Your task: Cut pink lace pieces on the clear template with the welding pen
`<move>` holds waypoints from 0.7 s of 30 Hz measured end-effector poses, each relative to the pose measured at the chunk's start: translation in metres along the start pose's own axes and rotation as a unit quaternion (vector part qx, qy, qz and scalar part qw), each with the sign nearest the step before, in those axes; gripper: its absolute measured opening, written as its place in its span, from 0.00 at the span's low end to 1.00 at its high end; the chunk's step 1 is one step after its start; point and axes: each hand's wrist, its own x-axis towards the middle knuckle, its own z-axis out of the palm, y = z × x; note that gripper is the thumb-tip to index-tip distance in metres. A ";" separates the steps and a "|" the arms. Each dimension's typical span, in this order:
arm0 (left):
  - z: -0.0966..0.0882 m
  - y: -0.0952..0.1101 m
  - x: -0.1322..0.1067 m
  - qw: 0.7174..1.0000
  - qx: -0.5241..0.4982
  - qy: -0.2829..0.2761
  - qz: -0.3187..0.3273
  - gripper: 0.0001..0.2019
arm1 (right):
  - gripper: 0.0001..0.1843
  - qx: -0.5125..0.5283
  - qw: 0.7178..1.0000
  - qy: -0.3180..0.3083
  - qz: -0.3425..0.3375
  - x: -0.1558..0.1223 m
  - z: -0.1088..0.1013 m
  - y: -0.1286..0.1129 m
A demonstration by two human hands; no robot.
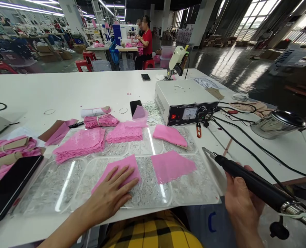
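Note:
My left hand [116,187] lies flat, fingers stretched, on a pink fabric piece [128,165] on the clear plastic mat [149,199]. My right hand [242,196] is wrapped round the black handle of an ultrasonic cutting knife [248,175], whose blade points left just beyond the mat's right edge. A second pink fabric piece [172,167] lies flat between my hands, touched by neither. Behind these are a tall pink lace stack [80,144], a smaller lace stack [124,132] and a pink stack on a brown card [169,135].
A control box [186,96] with a dial stands behind the mat, its black cable running to the knife. Orange thread snips [198,131], a glass jar [277,124] and phones [145,77] sit around. Bundled pink pieces [10,155] lie left. A person in red [146,41] sits at a sewing machine.

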 end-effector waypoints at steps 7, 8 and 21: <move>0.001 0.001 0.000 1.000 -0.006 0.025 0.002 0.21 | 0.12 0.068 0.989 0.109 -0.078 0.043 0.032 -0.022; 0.001 0.001 0.000 1.000 -0.009 0.025 0.000 0.21 | 0.15 0.076 0.989 0.104 -0.075 0.048 0.031 -0.028; 0.003 0.010 -0.004 0.996 -0.083 -0.006 -0.038 0.20 | 0.15 0.154 0.971 -0.180 0.021 -0.017 0.103 -0.096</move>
